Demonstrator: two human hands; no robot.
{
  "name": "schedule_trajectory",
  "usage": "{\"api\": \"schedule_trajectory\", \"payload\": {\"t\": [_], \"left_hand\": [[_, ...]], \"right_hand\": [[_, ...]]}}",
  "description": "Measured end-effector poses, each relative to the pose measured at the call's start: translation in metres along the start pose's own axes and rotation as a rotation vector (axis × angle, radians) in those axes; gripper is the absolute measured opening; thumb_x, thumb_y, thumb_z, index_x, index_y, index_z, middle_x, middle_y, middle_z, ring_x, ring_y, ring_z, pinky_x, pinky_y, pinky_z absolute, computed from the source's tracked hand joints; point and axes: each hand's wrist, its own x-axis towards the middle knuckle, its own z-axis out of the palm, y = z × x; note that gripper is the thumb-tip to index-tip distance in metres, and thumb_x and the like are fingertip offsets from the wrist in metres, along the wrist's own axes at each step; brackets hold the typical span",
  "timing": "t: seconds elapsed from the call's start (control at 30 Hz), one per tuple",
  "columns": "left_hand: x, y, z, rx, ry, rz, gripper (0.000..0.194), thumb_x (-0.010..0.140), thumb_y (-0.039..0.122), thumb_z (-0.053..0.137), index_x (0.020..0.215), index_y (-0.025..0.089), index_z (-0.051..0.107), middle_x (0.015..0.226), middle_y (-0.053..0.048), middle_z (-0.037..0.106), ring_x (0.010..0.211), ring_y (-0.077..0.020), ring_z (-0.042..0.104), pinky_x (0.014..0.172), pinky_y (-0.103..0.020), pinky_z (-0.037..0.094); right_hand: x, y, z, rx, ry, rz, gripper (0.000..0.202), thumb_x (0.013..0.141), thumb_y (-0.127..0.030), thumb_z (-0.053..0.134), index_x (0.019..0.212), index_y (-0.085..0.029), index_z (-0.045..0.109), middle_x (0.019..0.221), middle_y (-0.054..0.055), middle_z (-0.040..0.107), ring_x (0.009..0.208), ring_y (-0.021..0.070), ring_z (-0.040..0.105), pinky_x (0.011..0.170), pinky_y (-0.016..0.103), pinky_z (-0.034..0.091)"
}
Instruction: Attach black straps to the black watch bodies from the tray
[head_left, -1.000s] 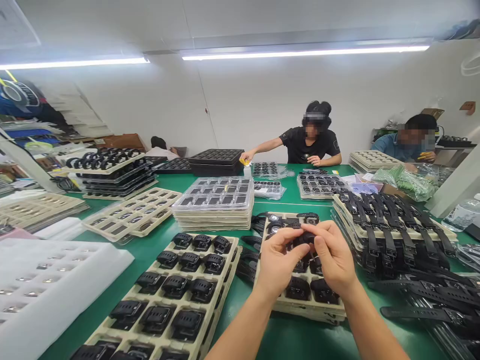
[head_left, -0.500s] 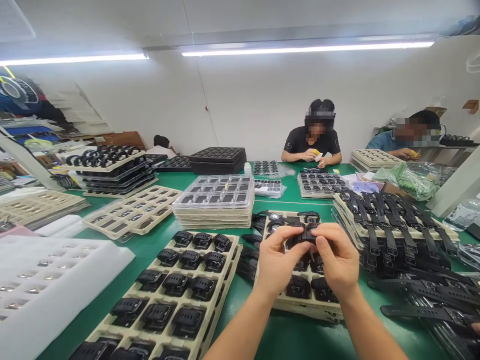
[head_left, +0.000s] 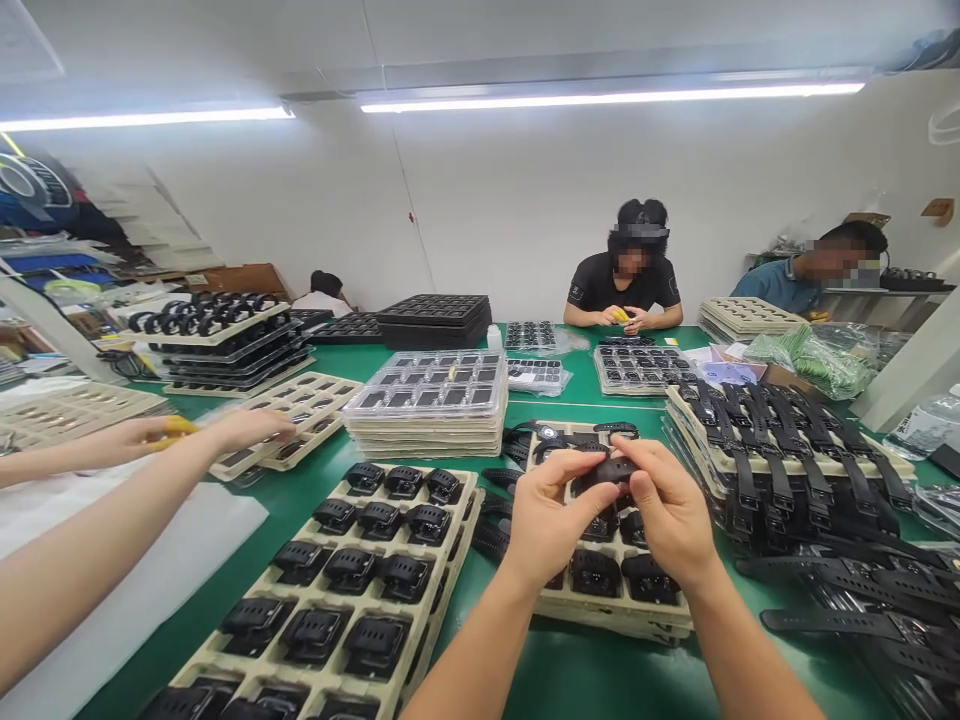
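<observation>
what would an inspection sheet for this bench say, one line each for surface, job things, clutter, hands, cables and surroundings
surface: green tabletop, visible between the trays
job's things: black strap held above a cream tray of watches; second cream tray alongside, also filled
clutter: loose straps piled at right; white foam sheet at left
hands: left hand and right hand both pinch the black strap
cables: dark loops at far left look like cable, too small to be sure
surroundings: co-worker's arms reach in from the left; person in black across the table; lit tubes overhead
</observation>
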Motion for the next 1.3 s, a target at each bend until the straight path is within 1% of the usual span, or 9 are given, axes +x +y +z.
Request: {"api": "schedule_trajectory", "payload": {"t": [0.13, 0.27, 0.4, 0.67, 0.8, 0.93, 1.07, 1.17, 1.3], "left_hand": [[-0.003, -0.002, 0.002, 0.019, 0.0, 0.014, 0.023, 0.071, 0.019, 0.085, 0.094, 0.02, 0.082, 0.094, -0.006, 0.077, 0.092, -0.0211, 0.072, 0.084, -0.029, 0.06], [-0.005, -0.007, 0.005, 0.02, 0.004, -0.025, 0.024, 0.067, 0.017, 0.086, 0.091, 0.018, 0.082, 0.092, -0.006, 0.078, 0.091, -0.0221, 0.073, 0.084, -0.029, 0.06], [-0.003, -0.009, 0.005, -0.043, 0.004, -0.066, 0.025, 0.075, 0.022, 0.083, 0.099, 0.018, 0.081, 0.101, -0.008, 0.079, 0.096, -0.0239, 0.074, 0.088, -0.033, 0.061], [-0.003, -0.01, 0.002, 0.093, -0.002, 0.006, 0.023, 0.08, 0.026, 0.08, 0.102, 0.018, 0.08, 0.102, -0.009, 0.076, 0.097, -0.0241, 0.072, 0.092, -0.035, 0.058], [-0.001, -0.011, -0.002, 0.307, -0.014, 0.178, 0.019, 0.086, 0.032, 0.077, 0.101, 0.023, 0.082, 0.099, -0.008, 0.074, 0.099, -0.0241, 0.066, 0.093, -0.038, 0.055], [0.003, -0.014, -0.006, 0.421, -0.041, 0.288, 0.021, 0.091, 0.042, 0.071, 0.099, 0.027, 0.083, 0.104, -0.01, 0.07, 0.104, -0.0264, 0.062, 0.092, -0.041, 0.054], [0.011, -0.011, -0.016, 0.502, -0.281, 0.373, 0.026, 0.099, 0.037, 0.059, 0.115, 0.029, 0.077, 0.11, -0.01, 0.071, 0.107, -0.0251, 0.064, 0.09, -0.039, 0.057], [0.018, -0.008, -0.023, 0.639, -0.299, 0.64, 0.023, 0.097, 0.023, 0.063, 0.115, 0.03, 0.076, 0.104, -0.007, 0.075, 0.096, -0.0212, 0.067, 0.079, -0.032, 0.059], [0.017, -0.008, -0.022, 0.851, -0.153, 1.117, 0.032, 0.096, 0.008, 0.057, 0.12, 0.022, 0.071, 0.098, -0.009, 0.078, 0.088, -0.022, 0.071, 0.074, -0.033, 0.061]], "right_hand": [[-0.002, -0.001, 0.002, -0.021, 0.034, -0.004, 0.032, 0.108, -0.033, 0.047, 0.132, -0.039, 0.068, 0.105, 0.003, 0.062, 0.097, 0.0199, 0.06, 0.078, 0.032, 0.05], [0.0, -0.003, -0.002, -0.011, -0.059, 0.019, 0.031, 0.108, -0.033, 0.046, 0.128, -0.037, 0.07, 0.099, 0.003, 0.059, 0.092, 0.0192, 0.058, 0.078, 0.032, 0.048], [0.003, -0.005, -0.008, -0.025, -0.07, 0.018, 0.031, 0.107, -0.028, 0.048, 0.125, -0.036, 0.072, 0.099, 0.003, 0.058, 0.086, 0.0174, 0.058, 0.076, 0.032, 0.049], [0.008, -0.007, -0.009, -0.044, -0.181, 0.059, 0.033, 0.106, -0.036, 0.05, 0.132, -0.032, 0.07, 0.107, 0.008, 0.062, 0.102, 0.0237, 0.061, 0.088, 0.039, 0.053], [0.008, -0.005, -0.004, 0.065, -0.175, 0.107, 0.028, 0.099, -0.041, 0.063, 0.123, -0.032, 0.074, 0.118, 0.007, 0.072, 0.112, 0.0254, 0.065, 0.097, 0.041, 0.054], [0.01, -0.007, -0.001, 0.164, -0.114, 0.296, 0.023, 0.089, -0.037, 0.075, 0.11, -0.029, 0.08, 0.112, 0.006, 0.079, 0.103, 0.0263, 0.072, 0.095, 0.042, 0.057], [0.016, -0.013, -0.004, 0.234, -0.041, 0.366, 0.021, 0.075, -0.035, 0.084, 0.094, -0.024, 0.082, 0.094, 0.005, 0.081, 0.09, 0.0262, 0.075, 0.087, 0.039, 0.06], [0.02, -0.018, -0.007, 0.269, -0.102, 0.4, 0.019, 0.075, -0.031, 0.083, 0.092, -0.024, 0.081, 0.094, 0.003, 0.08, 0.091, 0.0243, 0.074, 0.088, 0.037, 0.059], [0.021, -0.025, -0.003, 0.262, -0.116, 0.46, 0.024, 0.068, -0.026, 0.085, 0.092, -0.023, 0.081, 0.095, 0.002, 0.08, 0.094, 0.0245, 0.073, 0.092, 0.038, 0.057]]}}
